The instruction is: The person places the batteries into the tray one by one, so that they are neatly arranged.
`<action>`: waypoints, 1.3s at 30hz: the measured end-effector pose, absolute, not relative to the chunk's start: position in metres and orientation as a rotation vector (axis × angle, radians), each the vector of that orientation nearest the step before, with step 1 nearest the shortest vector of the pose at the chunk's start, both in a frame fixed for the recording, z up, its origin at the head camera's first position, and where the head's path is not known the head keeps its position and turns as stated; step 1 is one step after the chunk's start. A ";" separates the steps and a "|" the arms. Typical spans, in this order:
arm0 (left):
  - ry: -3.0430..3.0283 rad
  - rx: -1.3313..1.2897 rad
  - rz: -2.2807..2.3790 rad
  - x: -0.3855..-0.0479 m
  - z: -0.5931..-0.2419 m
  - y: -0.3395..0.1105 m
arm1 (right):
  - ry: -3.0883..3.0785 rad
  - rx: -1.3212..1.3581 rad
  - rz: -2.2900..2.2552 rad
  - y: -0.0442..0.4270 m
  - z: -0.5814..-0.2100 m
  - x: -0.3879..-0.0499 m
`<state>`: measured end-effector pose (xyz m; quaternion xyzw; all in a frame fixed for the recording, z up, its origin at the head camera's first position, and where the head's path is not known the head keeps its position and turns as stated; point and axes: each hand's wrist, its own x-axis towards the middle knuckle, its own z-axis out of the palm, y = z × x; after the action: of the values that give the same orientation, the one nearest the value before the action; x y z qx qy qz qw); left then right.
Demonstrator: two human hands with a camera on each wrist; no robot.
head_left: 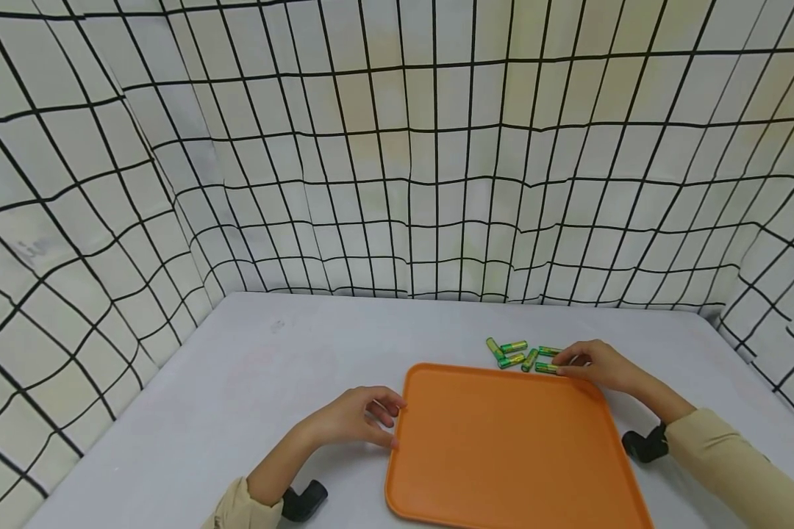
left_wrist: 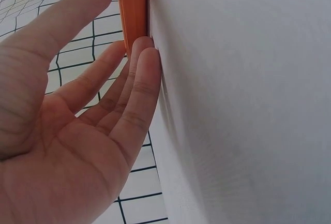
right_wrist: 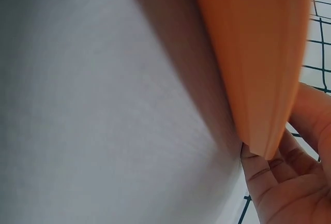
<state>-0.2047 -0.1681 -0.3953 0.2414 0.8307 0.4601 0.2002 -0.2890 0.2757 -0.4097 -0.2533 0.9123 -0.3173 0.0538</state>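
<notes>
My left hand (head_left: 359,419) touches the left rim of the orange tray (head_left: 503,448) with its fingertips, the fingers loosely bent. In the left wrist view, the fingers of that hand (left_wrist: 98,110) lie against the tray's edge (left_wrist: 133,12) and the white surface. Beyond the tray's far right corner, the thumb and fingertips of my right hand (head_left: 598,364) are at the right end of a green battery (head_left: 546,368); whether they pinch it cannot be made out. In the right wrist view, the tray (right_wrist: 253,53) hides the fingertips of this hand (right_wrist: 295,177).
Several more green batteries (head_left: 512,361) lie loosely grouped behind the tray's far rim, on the white table (head_left: 271,353). A black grid net (head_left: 437,184) over white sheeting stands around the back and sides. Black devices (head_left: 304,502) are at both wrists.
</notes>
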 end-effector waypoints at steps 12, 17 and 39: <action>2.335 0.681 1.276 -0.204 -0.396 -0.166 | 2.783 -0.809 -0.904 0.277 -0.408 -0.286; 2.347 0.684 1.263 -0.205 -0.395 -0.165 | 2.799 -0.835 -0.905 0.277 -0.406 -0.283; 2.356 0.686 1.247 -0.203 -0.393 -0.166 | 2.840 -0.832 -0.941 0.277 -0.399 -0.275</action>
<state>-0.2027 -0.1661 -0.3925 0.2445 0.8399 0.4445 0.1931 -0.2752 0.2768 -0.3993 -0.2678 0.9144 -0.3030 0.0181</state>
